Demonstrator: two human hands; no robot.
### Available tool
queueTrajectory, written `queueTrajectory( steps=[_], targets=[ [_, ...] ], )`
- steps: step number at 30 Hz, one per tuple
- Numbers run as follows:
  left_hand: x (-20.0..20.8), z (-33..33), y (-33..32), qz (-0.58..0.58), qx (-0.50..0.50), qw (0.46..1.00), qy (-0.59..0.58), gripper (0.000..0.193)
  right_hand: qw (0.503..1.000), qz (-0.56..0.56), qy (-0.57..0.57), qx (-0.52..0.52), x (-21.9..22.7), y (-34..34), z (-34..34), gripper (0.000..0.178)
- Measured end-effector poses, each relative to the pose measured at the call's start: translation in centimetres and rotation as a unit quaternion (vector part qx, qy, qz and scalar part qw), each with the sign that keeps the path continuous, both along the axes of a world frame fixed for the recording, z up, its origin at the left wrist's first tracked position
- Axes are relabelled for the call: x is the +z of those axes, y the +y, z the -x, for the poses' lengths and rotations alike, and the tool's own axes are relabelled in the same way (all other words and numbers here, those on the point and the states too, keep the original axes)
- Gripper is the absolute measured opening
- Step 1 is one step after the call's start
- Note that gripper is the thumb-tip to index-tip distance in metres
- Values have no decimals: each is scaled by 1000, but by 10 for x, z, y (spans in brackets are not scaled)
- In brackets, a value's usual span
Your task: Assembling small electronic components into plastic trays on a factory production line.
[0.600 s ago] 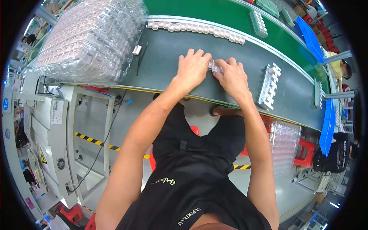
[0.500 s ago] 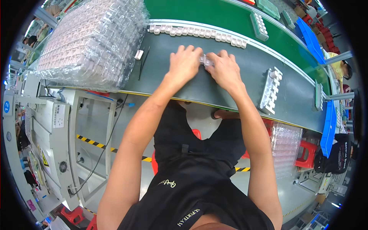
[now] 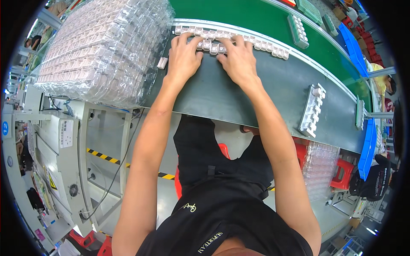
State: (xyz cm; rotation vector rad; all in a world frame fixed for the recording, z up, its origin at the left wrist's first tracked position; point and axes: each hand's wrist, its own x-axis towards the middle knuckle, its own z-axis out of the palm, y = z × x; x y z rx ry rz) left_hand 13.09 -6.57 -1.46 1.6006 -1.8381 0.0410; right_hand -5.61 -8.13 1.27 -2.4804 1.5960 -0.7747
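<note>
1. Below the surface's near edge, I see a person in a black short-sleeved shirt [image 3: 226, 209] and black trousers [image 3: 200, 145], with part of a red plastic stool [image 3: 177, 183] beside the legs.
2. To the right underneath, stacked clear plastic trays [image 3: 320, 168] stand just beside another red seat [image 3: 341, 174].
3. Across the dark grey-green flat surface [image 3: 273, 96], both bare forearms reach forward. Well to the right lies a long whitish rack with upright prongs [image 3: 312, 112], slightly aslant.
4. Over on the left rises a big block of pale-pink parts in clear plastic trays [image 3: 92, 51]; one loose pale block [image 3: 162, 63] lies between it and the left wrist.
5. Towards the middle, a short row of small pale-pink cups [image 3: 214, 48] sits between the hands, just on the near side of a longer row.
6. Finger and thumb of the left hand [image 3: 200, 48] are closed about its left end; the right hand [image 3: 222, 49] pinches the other end likewise.
7. Just behind them, the long row of matching pale cups [image 3: 269, 47] runs beside a pale metal rail [image 3: 316, 66], partly covered by the fingers.
8. Beyond the rail, a green belt [image 3: 256, 19] carries a green holder filled with whitish pieces [image 3: 298, 32].
</note>
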Motion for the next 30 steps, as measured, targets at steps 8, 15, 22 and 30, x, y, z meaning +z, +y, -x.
queueTrajectory(
  steps=[8,15,22,30],
  targets=[
    [-13,9,19,68,61,996,19,31,997,-21,-63,-29,-18,9,27,39],
    [-20,-4,-3,72,45,996,21,18,996,13,-81,-20,-23,-7,14,27],
    [-17,-13,-18,64,49,997,4,18,994,-16,-104,-34,-20,-17,7,29],
    [-15,-1,-15,107,53,992,-31,19,997,12,-68,-45,-15,-9,-4,38]
  ],
)
